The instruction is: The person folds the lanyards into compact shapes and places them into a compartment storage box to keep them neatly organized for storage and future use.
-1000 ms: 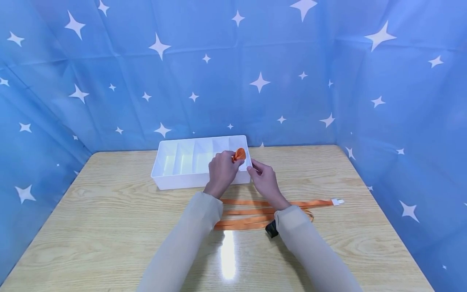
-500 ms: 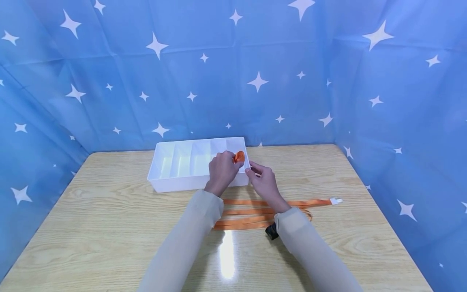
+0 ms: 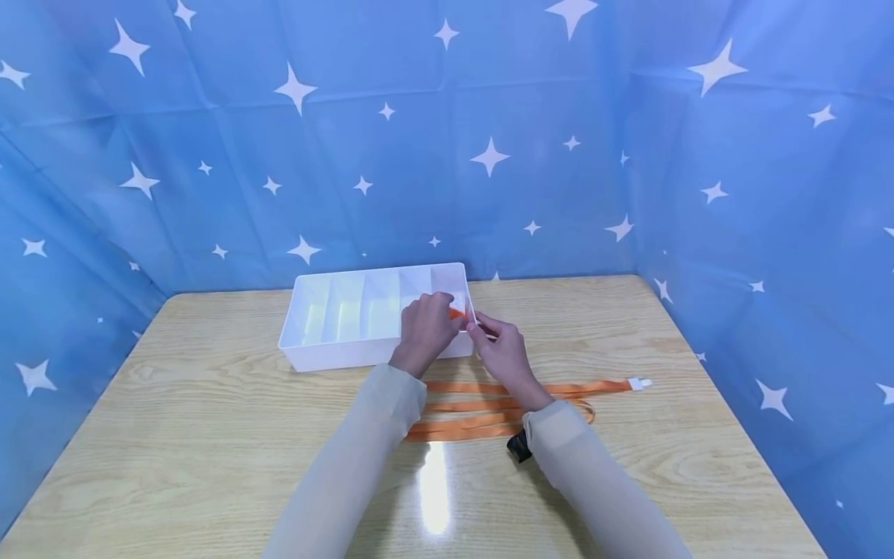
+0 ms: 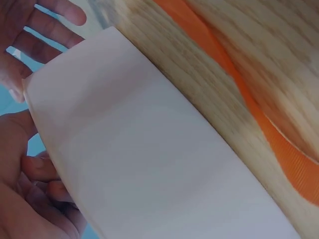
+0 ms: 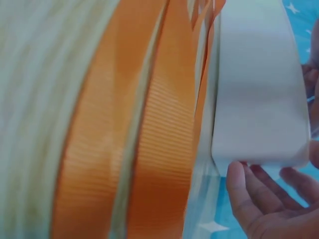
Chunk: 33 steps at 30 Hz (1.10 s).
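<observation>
My left hand (image 3: 427, 326) reaches into the rightmost compartment of a white divided box (image 3: 342, 353). It holds an orange lanyard (image 3: 456, 314), of which only a small bit shows past the fingers. In the left wrist view the curled fingers (image 4: 42, 172) of this hand sit behind the box's front wall, and the lanyard is hidden there. At the box's right front corner, my right hand (image 3: 506, 349) grips the end, with the thumb at the rim. The right wrist view has that hand's fingers (image 5: 249, 191) spread along the end wall.
Several orange lanyards (image 3: 475, 425) lie stretched across the wooden table (image 3: 209, 435) under my forearms, one with a white clip (image 3: 639, 383). A black object (image 3: 519, 446) shows at my right cuff. Blue star-patterned cloth (image 3: 419, 140) stands behind the table.
The rolled lanyard in my left hand has gone lower into the right compartment and shows less. My right hand stays at the box corner. The view has shifted slightly.
</observation>
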Motion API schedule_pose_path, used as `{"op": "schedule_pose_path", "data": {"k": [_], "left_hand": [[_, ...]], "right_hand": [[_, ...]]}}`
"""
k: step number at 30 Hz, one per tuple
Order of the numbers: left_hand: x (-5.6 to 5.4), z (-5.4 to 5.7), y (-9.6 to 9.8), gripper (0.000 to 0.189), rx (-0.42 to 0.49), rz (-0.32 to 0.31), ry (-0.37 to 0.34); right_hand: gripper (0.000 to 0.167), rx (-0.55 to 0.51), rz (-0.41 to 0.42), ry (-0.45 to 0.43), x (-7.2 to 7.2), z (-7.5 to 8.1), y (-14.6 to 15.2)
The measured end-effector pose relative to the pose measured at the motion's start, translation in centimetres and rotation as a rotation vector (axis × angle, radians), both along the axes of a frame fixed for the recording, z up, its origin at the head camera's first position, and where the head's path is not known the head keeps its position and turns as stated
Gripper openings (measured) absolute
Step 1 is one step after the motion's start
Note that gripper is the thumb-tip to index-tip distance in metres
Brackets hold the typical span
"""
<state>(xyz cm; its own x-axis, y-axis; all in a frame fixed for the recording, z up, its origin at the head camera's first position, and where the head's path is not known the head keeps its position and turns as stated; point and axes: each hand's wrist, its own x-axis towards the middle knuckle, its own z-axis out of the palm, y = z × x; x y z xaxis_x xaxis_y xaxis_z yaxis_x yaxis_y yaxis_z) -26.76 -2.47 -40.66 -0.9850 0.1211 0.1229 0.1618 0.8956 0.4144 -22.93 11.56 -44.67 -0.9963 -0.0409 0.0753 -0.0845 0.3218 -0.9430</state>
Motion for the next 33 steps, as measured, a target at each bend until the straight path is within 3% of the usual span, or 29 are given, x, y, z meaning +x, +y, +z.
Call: {"op": "schedule_pose_path", "data": {"k": [5, 13, 23, 33], "left_hand": [[0.0, -0.1, -0.3, 0.047, 0.033, -0.006, -0.022], [0.4, -0.4, -1.1, 0.046, 0.129, -0.045, 0.015], [1.0, -0.5, -1.8, 0.043, 0.180, -0.076, 0.045], [2.4, -0.9, -2.9, 0.036, 0.235, -0.151, 0.155]], "right_hand": [[0.042, -0.006, 0.011, -0.004, 0.0, -0.2, 0.0], [0.042, 0.005, 0.014, -0.013, -0.1, -0.2, 0.0], [0.041, 0.024, 0.008, 0.000, -0.1, -0.3, 0.0], [0.042, 0.087, 0.051, -0.008, 0.0, 0.6, 0.8]]}}
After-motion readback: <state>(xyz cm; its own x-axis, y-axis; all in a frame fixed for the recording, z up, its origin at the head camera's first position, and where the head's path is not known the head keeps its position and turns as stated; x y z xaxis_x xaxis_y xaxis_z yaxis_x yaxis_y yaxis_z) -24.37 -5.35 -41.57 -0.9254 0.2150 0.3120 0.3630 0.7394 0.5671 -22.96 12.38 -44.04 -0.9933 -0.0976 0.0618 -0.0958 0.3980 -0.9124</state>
